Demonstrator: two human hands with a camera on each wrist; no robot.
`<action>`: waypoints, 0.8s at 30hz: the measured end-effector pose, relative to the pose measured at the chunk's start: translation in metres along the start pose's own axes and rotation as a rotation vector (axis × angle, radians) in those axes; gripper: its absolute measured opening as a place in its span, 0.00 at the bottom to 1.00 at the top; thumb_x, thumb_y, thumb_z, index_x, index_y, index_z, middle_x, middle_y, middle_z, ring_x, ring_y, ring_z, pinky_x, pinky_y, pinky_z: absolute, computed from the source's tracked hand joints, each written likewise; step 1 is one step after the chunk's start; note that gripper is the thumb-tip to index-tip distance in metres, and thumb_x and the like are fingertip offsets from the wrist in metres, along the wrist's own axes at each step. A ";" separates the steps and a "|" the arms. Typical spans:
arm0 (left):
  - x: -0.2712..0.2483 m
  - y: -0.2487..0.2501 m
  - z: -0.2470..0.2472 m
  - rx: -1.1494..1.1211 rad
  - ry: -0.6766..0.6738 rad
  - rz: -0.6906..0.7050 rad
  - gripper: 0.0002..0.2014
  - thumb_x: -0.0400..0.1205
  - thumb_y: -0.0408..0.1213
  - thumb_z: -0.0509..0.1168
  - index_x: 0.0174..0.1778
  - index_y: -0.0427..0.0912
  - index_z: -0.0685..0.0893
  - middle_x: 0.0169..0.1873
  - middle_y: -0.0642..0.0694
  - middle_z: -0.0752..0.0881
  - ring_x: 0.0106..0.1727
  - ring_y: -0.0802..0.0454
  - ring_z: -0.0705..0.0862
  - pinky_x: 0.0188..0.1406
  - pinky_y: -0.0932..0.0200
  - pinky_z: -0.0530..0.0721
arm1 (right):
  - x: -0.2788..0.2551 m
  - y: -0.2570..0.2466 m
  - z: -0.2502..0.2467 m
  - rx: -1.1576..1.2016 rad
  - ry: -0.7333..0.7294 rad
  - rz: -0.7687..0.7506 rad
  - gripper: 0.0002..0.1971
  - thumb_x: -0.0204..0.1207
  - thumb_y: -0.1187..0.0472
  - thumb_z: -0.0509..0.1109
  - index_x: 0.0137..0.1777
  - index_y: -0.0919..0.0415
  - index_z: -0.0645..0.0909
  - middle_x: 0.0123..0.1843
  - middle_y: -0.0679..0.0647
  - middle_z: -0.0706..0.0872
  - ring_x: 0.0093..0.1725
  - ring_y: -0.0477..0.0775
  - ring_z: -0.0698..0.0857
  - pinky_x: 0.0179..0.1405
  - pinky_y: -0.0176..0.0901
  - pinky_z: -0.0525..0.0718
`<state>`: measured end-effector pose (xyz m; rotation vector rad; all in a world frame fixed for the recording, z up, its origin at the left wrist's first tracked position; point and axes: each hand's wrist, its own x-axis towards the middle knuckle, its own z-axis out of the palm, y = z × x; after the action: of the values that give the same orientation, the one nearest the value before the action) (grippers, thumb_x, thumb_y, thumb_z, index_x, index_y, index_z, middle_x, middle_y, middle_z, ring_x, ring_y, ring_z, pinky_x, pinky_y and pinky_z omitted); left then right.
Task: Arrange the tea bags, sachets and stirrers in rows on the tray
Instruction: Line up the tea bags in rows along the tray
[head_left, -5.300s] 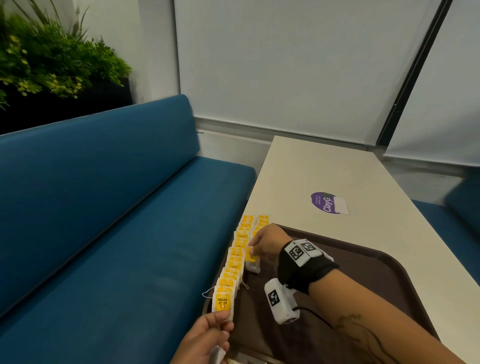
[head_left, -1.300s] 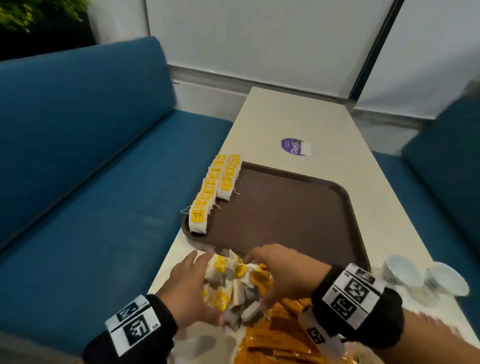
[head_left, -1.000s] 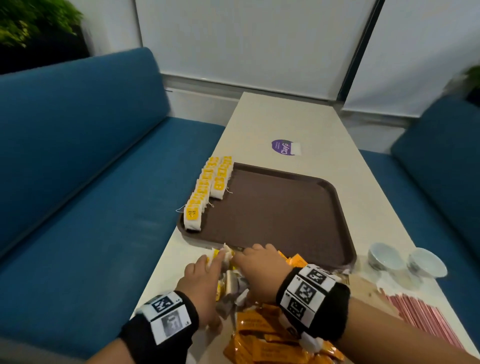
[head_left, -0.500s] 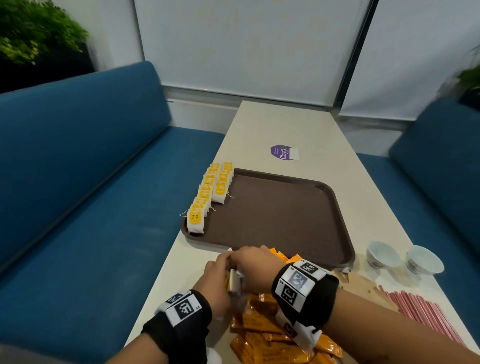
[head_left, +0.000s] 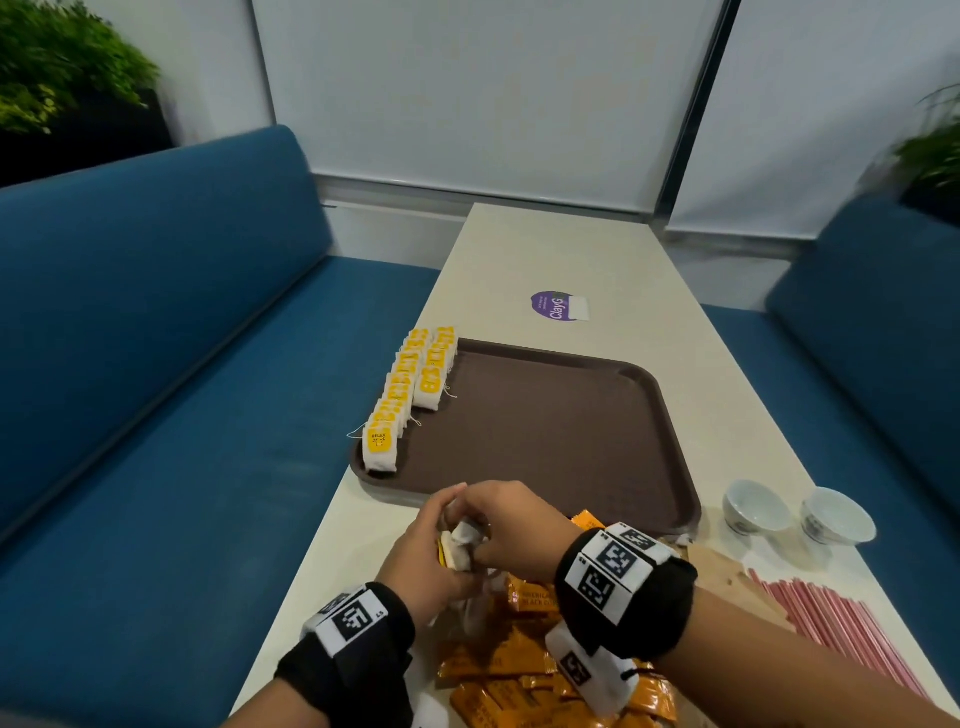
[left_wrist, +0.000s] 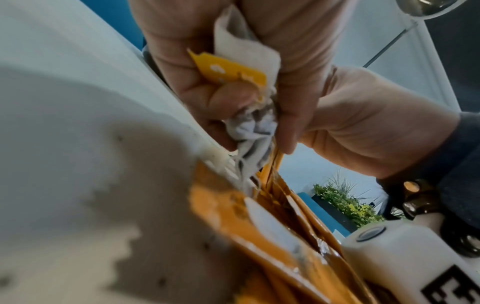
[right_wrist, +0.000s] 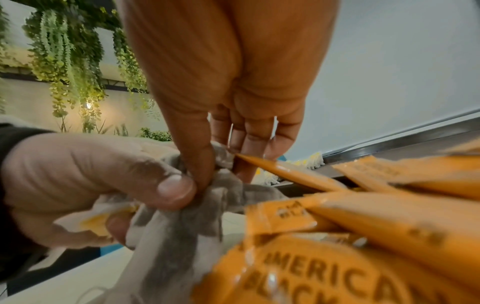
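A brown tray (head_left: 545, 447) lies on the table, with two rows of yellow-tagged tea bags (head_left: 402, 395) along its left edge. In front of the tray both hands meet over a small bunch of tea bags (head_left: 460, 545). My left hand (head_left: 431, 556) grips the bunch (left_wrist: 244, 61) from the left, and my right hand (head_left: 511, 525) pinches the bunch (right_wrist: 221, 162) from above. Orange sachets (head_left: 524, 654) are heaped under my wrists. Red stirrers (head_left: 841, 629) lie at the near right.
Two small white cups (head_left: 756, 506) stand right of the tray. A brown paper piece (head_left: 727, 577) lies beside the stirrers, and a purple sticker (head_left: 558, 305) is beyond the tray. Blue benches (head_left: 156, 364) flank the narrow table.
Both hands left the tray's tea bag rows and came back to the pile in front of it. They gathered a loose bunch of tea bags and now hold it more tightly together.
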<state>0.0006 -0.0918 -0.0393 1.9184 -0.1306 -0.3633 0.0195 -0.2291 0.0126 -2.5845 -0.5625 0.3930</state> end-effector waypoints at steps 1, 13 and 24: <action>0.001 -0.001 0.001 -0.011 0.025 0.014 0.36 0.66 0.24 0.75 0.61 0.63 0.71 0.55 0.55 0.84 0.56 0.53 0.84 0.57 0.52 0.84 | -0.001 0.001 -0.001 0.022 0.010 -0.003 0.20 0.70 0.67 0.72 0.62 0.57 0.81 0.58 0.53 0.83 0.57 0.52 0.81 0.55 0.46 0.82; 0.011 0.003 -0.012 -0.226 0.150 0.079 0.15 0.71 0.17 0.69 0.42 0.44 0.82 0.35 0.47 0.85 0.39 0.52 0.83 0.35 0.66 0.82 | -0.013 0.024 -0.009 0.178 0.078 0.038 0.16 0.71 0.71 0.68 0.56 0.55 0.77 0.51 0.50 0.82 0.49 0.49 0.83 0.49 0.45 0.85; 0.012 0.017 -0.037 -0.515 0.236 0.056 0.15 0.69 0.18 0.73 0.45 0.39 0.80 0.34 0.40 0.84 0.34 0.44 0.82 0.22 0.65 0.81 | 0.003 0.016 -0.004 -0.126 0.004 0.096 0.12 0.76 0.63 0.64 0.58 0.54 0.81 0.58 0.51 0.84 0.59 0.53 0.81 0.55 0.47 0.81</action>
<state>0.0253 -0.0685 -0.0139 1.4305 0.0620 -0.1124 0.0288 -0.2424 0.0076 -2.7405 -0.4778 0.3960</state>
